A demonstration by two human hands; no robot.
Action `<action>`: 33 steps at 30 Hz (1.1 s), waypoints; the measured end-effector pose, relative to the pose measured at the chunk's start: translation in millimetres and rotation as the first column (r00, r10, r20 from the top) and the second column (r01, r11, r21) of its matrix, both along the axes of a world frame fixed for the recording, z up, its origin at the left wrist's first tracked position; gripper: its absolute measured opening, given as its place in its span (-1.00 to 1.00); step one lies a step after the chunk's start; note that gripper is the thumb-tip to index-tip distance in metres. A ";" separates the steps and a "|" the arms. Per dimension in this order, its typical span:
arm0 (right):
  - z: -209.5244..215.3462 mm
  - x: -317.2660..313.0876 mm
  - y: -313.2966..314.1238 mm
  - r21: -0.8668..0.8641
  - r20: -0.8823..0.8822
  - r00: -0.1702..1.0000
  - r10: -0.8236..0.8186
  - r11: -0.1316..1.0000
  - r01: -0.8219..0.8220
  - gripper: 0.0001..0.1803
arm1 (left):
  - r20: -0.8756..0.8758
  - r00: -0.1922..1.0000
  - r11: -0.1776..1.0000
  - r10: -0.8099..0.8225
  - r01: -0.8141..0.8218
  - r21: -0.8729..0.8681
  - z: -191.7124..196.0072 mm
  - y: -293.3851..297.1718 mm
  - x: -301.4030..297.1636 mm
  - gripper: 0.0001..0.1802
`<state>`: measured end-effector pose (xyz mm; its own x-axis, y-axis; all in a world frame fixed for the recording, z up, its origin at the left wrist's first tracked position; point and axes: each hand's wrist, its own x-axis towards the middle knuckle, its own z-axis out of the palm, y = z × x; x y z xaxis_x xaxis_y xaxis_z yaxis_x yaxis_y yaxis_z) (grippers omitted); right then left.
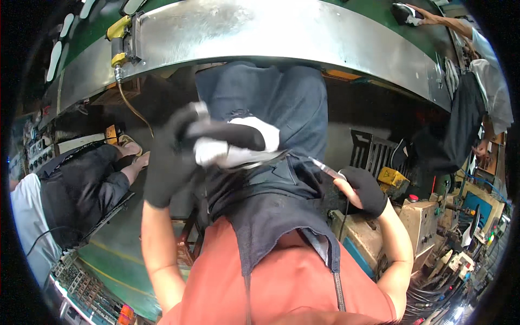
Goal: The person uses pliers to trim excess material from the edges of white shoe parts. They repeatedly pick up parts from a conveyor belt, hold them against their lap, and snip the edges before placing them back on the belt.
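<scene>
Left hand, black glove, blurred, closed around a black-and-white shoe; exact finger placement cannot be told. Right hand, black glove with bare fingertips showing, pinches a slim pen-shaped tool, narrow grip. Its thin dark tip points left at the shoe's near-right edge; whether tip and shoe touch cannot be told. A thin cord hangs below the right hand.

Shoe is held above the lap, in front of the dark apron, apart from the bench.

Step in hand, as judged: close tool work along the shoe's lower edge. Next move seems to call for a steady shoe and a light, controlled tip, the left hand turning the shoe to present the edge.

Beyond the knees, a metal bench edge; at its left, a yellow-and-black air gun in a bracket, hose dropping away. Pale sole-shaped pieces lie farther left. Seated co-worker to the left; at upper right, another co-worker's hand on a dark shoe.
</scene>
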<state>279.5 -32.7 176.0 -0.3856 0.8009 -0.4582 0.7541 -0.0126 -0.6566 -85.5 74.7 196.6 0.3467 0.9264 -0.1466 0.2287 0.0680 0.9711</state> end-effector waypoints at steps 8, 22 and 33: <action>-27.7 -14.7 25.5 -0.308 -0.202 0.963 -0.176 0.945 0.108 -0.57 | 0.020 0.998 0.997 0.065 -0.064 -0.041 -165.8 -63.5 78.6 -0.25; -87.9 -37.4 119.9 0.398 0.312 0.758 0.573 0.645 -0.652 -0.50 | 0.594 0.765 0.884 0.248 0.073 -0.462 -174.9 -44.6 98.3 -0.32; -15.0 -108.6 71.6 0.326 0.391 0.811 0.435 0.758 -0.564 -0.77 | -0.258 0.902 0.909 0.347 -0.255 0.331 -232.1 -33.1 96.4 -0.19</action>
